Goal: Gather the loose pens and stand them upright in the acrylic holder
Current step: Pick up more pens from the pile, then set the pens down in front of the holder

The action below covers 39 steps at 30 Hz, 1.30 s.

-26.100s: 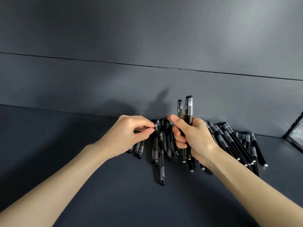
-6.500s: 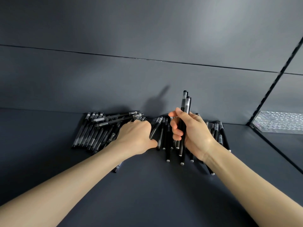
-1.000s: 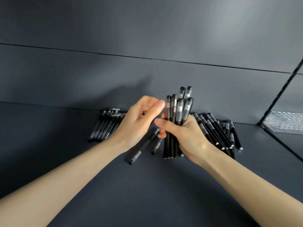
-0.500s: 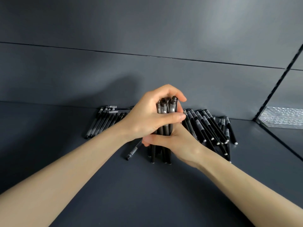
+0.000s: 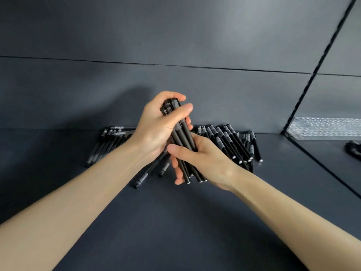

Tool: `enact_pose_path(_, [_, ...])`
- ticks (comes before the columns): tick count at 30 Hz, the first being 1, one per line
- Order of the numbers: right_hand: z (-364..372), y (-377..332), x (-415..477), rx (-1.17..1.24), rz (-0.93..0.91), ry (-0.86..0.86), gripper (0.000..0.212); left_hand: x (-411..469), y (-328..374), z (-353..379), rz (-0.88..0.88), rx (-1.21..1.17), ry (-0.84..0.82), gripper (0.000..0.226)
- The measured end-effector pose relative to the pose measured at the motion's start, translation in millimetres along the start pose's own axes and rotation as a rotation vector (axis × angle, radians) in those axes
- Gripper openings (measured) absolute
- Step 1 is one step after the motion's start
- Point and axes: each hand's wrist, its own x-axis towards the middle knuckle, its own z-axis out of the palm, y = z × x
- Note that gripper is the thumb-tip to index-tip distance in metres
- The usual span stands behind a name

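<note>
A bundle of several black pens (image 5: 185, 137) is held between both hands above the dark table. My left hand (image 5: 158, 126) wraps its fingers and thumb around the bundle's upper, capped end. My right hand (image 5: 201, 159) grips the lower part, and the pen tips stick out below its fingers. The bundle leans a little to the left at its top. Loose black pens (image 5: 228, 141) lie in a fan at the right behind my hands. Another row of pens (image 5: 109, 141) lies at the left. The clear acrylic holder (image 5: 324, 129) stands at the far right by the wall.
Two stray pens (image 5: 150, 171) lie on the table (image 5: 175, 222) just under my left wrist. A dark wall rises close behind the pens. A dark object (image 5: 353, 148) sits at the right edge below the holder.
My left hand has closed over the top of the bundle that my right hand held upright. The bundle has tilted left and lifted slightly off the table.
</note>
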Motion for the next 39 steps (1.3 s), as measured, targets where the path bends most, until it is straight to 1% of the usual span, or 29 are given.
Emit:
enact_pose_path(3, [-21.1,-5.3,-24.0,-0.017,-0.006,0.062,0.012,-6.0,-0.3,31.3,-0.026,-0.057,-0.024,0.026])
enact_pose_path(8, [-73.4,-6.7,-87.5,0.007,0.029,0.133,0.017,-22.8,-12.9,99.9,-0.2,-0.273,-0.155,0.03])
enact_pose_path(10, [-98.4,-5.0,-120.8,0.008,0.048,0.174,0.02,-32.3,-24.4,136.2,-0.256,-0.263,-0.229,0.042])
enact_pose_path(11, [-112.3,-4.5,-137.8,0.007,0.061,0.194,0.02,-38.0,-31.2,156.8,-0.268,-0.228,-0.27,0.046])
enact_pose_path(13, [-141.8,-3.2,-170.5,-0.003,0.081,0.24,0.02,-50.4,-45.5,200.1,-0.272,-0.137,-0.326,0.041])
enact_pose_path(15, [-171.6,-1.2,-198.9,-0.008,0.082,0.277,0.018,-58.8,-60.5,239.0,-0.289,-0.091,-0.316,0.035])
enact_pose_path(18, [-213.4,-0.3,-230.2,0.008,0.075,0.327,0.024,-62.6,-78.0,286.3,-0.301,0.025,-0.315,0.042])
enact_pose_path(19, [-226.9,0.1,-237.8,0.012,0.077,0.345,0.026,-62.3,-82.4,300.5,-0.304,0.077,-0.314,0.041])
enact_pose_path(21, [-253.8,1.5,-248.4,-0.005,0.087,0.387,0.029,-57.8,-91.2,328.3,-0.313,0.154,-0.286,0.03])
enact_pose_path(22, [-266.7,2.1,-251.9,-0.021,0.093,0.412,0.03,-53.2,-96.8,341.4,-0.311,0.201,-0.273,0.027])
enact_pose_path(24, [-292.2,4.0,-256.1,-0.068,0.094,0.459,0.032,-40.6,-108.5,365.4,-0.284,0.322,-0.286,0.031])
enact_pose_path(25, [-304.0,5.0,-257.3,-0.101,0.09,0.481,0.033,-33.9,-113.8,376.7,-0.263,0.353,-0.3,0.034])
enact_pose_path(29, [-350.2,3.8,-261.9,-0.28,0.111,0.563,0.034,-12.6,-131.8,422.3,-0.207,0.439,-0.308,0.027])
enact_pose_path(31, [-373.7,3.6,-265.6,-0.39,0.14,0.572,0.036,-4.6,-139.4,442.6,-0.116,0.558,-0.291,0.031])
enact_pose_path(33, [-396.9,4.5,-268.7,-0.488,0.165,0.551,0.041,7.1,-155.1,458.5,-0.044,0.693,-0.26,0.043])
enact_pose_path(36, [-429.3,8.8,-270.1,-0.545,0.192,0.501,0.041,16.5,-170.9,474.2,-0.057,0.889,-0.218,0.048])
enact_pose_path(39, [-456.3,16.9,-271.1,-0.714,0.202,0.444,0.044,20.6,-181.6,483.7,-0.122,0.95,-0.203,0.052])
